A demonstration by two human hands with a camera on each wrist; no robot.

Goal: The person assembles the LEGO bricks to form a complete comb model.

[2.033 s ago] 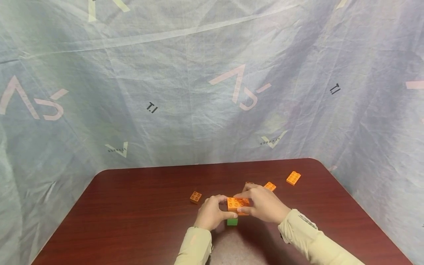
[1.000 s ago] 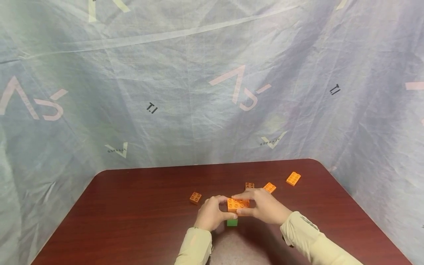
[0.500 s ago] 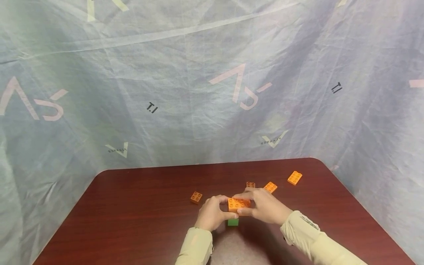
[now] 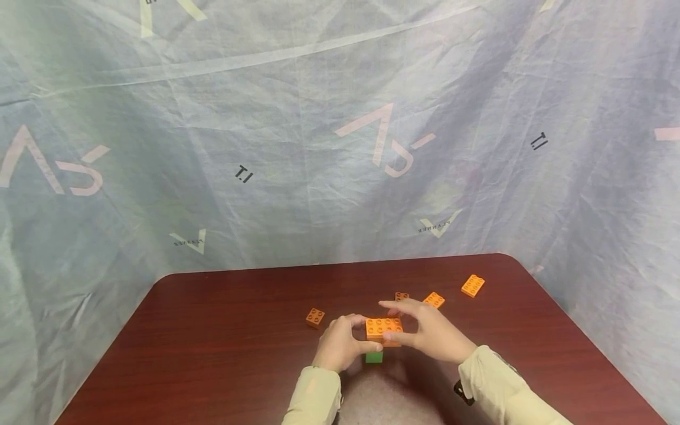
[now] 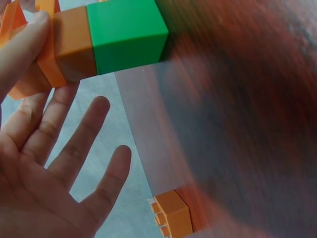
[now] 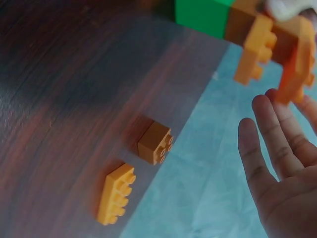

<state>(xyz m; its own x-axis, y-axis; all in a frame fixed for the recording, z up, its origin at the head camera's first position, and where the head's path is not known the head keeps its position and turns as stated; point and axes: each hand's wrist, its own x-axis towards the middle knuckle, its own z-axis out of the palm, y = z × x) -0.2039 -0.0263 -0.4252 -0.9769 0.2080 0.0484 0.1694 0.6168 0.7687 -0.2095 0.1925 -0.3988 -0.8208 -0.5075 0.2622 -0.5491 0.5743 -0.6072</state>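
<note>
A tower of toy building bricks stands upright on the table in front of me. Its base is a green brick; above come a brown brick, a thin orange plate, another brown brick and a top orange plate. My left hand pinches the tower from the left between thumb and fingers, its other fingers spread. At the right side, my right hand has its fingers apart, with the thumb at the front of the top plate and the index finger raised behind it.
On the dark red table, a brown brick lies left of the tower. Beyond the right hand are another brown brick and an orange plate. Another orange plate lies far right. A printed cloth hangs around the table.
My right hand has let go of the top orange plate: its fingers have lifted and spread, and the hand has shifted slightly right. My left hand keeps its hold.
</note>
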